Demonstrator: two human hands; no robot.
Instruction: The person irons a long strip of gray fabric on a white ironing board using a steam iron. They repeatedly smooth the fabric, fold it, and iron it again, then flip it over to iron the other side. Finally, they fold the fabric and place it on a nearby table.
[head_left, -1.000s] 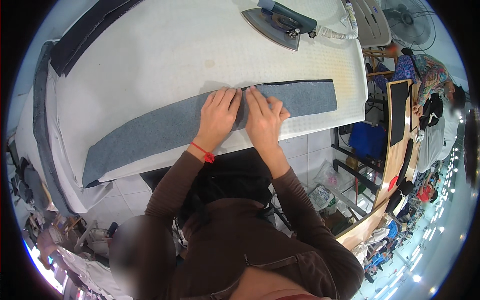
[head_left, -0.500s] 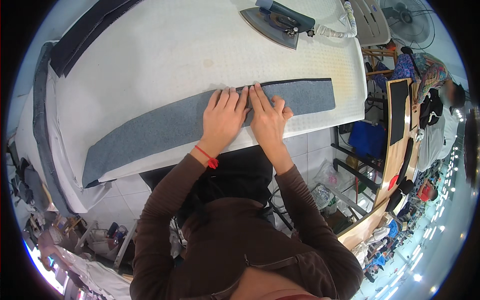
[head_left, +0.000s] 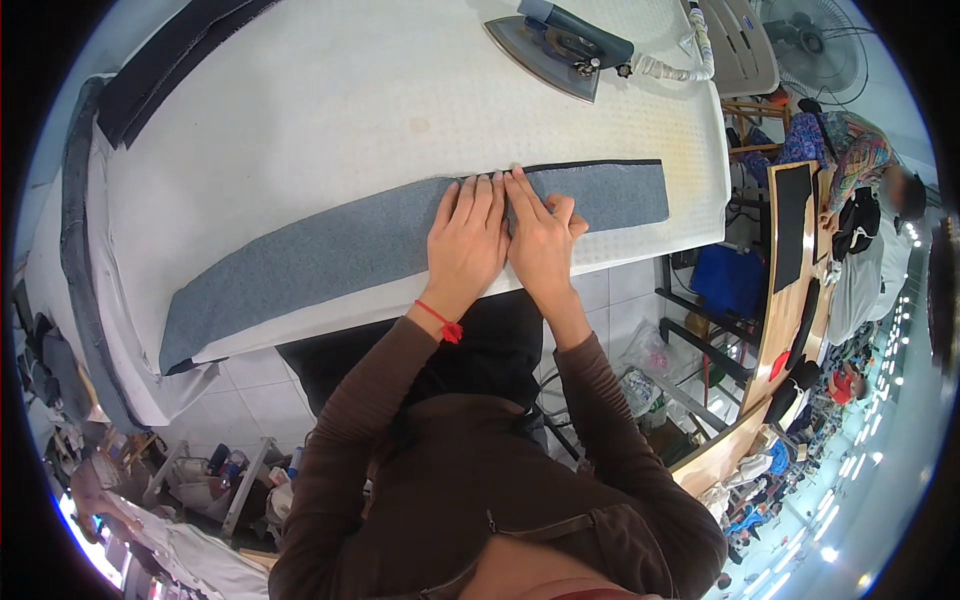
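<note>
A long grey-blue fabric strip (head_left: 320,255) with a dark far edge lies along the near side of the white padded ironing table (head_left: 330,120). My left hand (head_left: 467,240) lies flat on the strip, fingers together and pointing away from me. My right hand (head_left: 540,235) presses flat on the strip right beside it, the two hands touching. Neither hand holds anything. A red string band circles my left wrist.
A grey steam iron (head_left: 560,45) with a hose rests at the table's far right. Dark fabric (head_left: 160,55) lies at the far left corner and hangs over the left edge. To the right are wooden benches, a fan (head_left: 815,40) and other people.
Both hands have slid slightly to the right along the strip and stay pressed flat, side by side.
</note>
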